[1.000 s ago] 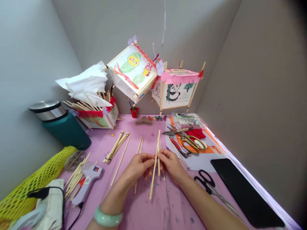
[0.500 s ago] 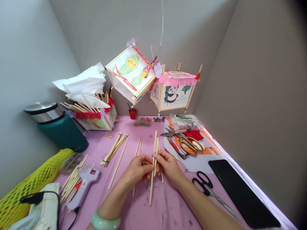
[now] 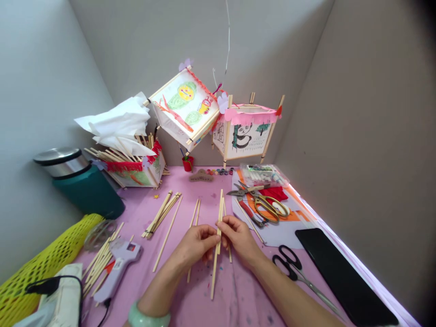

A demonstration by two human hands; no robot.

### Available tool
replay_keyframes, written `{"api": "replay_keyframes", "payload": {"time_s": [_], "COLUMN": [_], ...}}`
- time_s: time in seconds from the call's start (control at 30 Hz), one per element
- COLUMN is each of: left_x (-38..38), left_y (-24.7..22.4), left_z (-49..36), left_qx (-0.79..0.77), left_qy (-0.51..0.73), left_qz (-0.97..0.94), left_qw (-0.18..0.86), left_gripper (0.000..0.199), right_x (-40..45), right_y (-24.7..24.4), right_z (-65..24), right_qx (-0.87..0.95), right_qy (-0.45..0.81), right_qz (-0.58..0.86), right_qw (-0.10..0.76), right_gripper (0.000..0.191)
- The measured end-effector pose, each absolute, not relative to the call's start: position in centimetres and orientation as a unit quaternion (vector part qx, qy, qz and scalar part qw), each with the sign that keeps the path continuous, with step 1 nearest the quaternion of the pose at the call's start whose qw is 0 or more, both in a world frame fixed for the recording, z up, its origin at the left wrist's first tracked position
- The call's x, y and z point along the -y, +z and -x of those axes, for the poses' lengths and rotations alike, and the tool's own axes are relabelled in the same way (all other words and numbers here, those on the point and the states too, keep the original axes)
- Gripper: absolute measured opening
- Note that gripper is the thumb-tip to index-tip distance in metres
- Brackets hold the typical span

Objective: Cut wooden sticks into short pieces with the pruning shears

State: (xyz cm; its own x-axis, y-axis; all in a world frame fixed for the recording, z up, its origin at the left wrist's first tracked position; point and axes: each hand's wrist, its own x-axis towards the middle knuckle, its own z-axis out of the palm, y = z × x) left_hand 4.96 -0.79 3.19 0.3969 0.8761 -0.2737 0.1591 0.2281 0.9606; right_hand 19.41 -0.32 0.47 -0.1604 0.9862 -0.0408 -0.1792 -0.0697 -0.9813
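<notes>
Bright, even light, faint soft shadows, wide-angle bending, darkened top-right corner

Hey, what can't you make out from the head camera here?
In the head view:
- How the wooden sticks meet: hidden by the left hand and right hand, so any tie or glue can't be seen.
- What's in the plastic box: too small to tell.
- The small coloured items at the table's far end: too small to identify.
- The white pouch: cut off by the bottom edge.
</notes>
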Motion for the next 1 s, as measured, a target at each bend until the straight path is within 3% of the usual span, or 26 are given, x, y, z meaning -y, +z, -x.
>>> {"api": "replay_keyframes", "payload": {"time_s": [0.43,1.0], "left_x": [0.59,0.77], "left_y": [2.87,3.46], "left_z": [-4.66,-4.35], "left_qx": [-0.483,-0.459], "left_qy": [0.295,0.276], "left_qz": [-0.508,-0.503], "left_qw": [0.650,0.679], "left_gripper": [0.039,0.031], "right_x": [0.34,0.16], "right_y": [0.12,-0.12], "right_z": [-19.55,-19.65], "right_qx": [0.512,0.503], "right_qy": [0.587,0.584], "right_qz": [0.420,0.434], "right_qw": [0.465,0.467], "right_gripper": [0.030,0.032]}}
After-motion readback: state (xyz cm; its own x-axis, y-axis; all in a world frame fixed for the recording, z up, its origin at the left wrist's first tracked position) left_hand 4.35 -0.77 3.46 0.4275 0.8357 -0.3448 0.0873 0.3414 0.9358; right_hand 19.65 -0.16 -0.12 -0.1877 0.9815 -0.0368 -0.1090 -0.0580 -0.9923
